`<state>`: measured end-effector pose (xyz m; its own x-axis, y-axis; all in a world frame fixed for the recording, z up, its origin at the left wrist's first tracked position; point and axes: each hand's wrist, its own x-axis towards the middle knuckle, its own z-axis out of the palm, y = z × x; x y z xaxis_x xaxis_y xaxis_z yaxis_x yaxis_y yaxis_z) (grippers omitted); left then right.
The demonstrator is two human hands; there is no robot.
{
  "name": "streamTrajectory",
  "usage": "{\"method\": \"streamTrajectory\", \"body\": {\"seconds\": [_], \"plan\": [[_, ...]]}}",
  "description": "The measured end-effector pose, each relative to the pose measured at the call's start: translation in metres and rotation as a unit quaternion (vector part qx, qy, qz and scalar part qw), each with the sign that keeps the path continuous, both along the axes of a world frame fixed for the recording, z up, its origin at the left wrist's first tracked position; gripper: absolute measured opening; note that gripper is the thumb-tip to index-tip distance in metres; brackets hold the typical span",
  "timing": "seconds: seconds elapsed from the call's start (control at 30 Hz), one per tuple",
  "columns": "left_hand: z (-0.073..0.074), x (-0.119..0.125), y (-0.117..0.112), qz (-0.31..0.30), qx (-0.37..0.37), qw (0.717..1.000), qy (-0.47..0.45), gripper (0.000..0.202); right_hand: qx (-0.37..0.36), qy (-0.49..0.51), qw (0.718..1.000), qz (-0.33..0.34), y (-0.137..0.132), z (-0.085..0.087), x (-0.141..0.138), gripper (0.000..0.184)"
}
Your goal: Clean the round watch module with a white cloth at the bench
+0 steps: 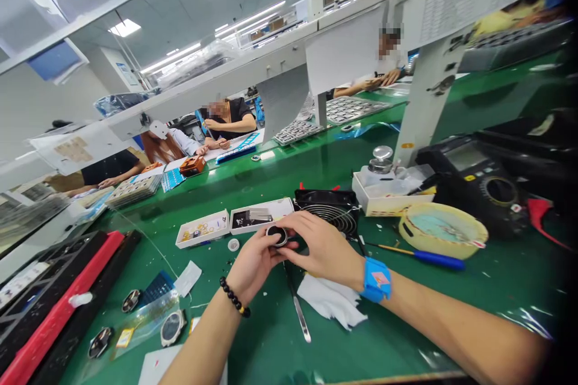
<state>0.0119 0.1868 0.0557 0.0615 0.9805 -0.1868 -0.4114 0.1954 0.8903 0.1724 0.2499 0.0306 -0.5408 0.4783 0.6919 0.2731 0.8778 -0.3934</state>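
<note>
Both of my hands meet above the green mat around a small round black part with a pale rim (277,234). My left hand (254,261), with a black bead bracelet on the wrist, pinches it from the left. My right hand (318,248), with a blue wrist strap, curls over it from the right. Under the hands lie metal tweezers (297,307) and a white cloth (332,301). Just behind stands a black fan with a wire grille (329,207).
Two white trays of small parts (235,222) sit behind my hands. A blue-handled tool (433,258), a pale dish (442,228) and a black meter (478,174) are at the right. Watch cases (172,328) and black and red trays (49,307) lie left. Other people work across the bench.
</note>
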Motion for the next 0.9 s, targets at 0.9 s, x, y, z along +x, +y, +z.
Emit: {"method": "streamTrajectory", "body": {"seconds": [0.9], "plan": [[-0.012,0.007,-0.002,0.066,0.182,0.858,0.476,0.032,-0.051,-0.021,0.998,0.001,-0.008,-0.016,-0.003,0.066]]}}
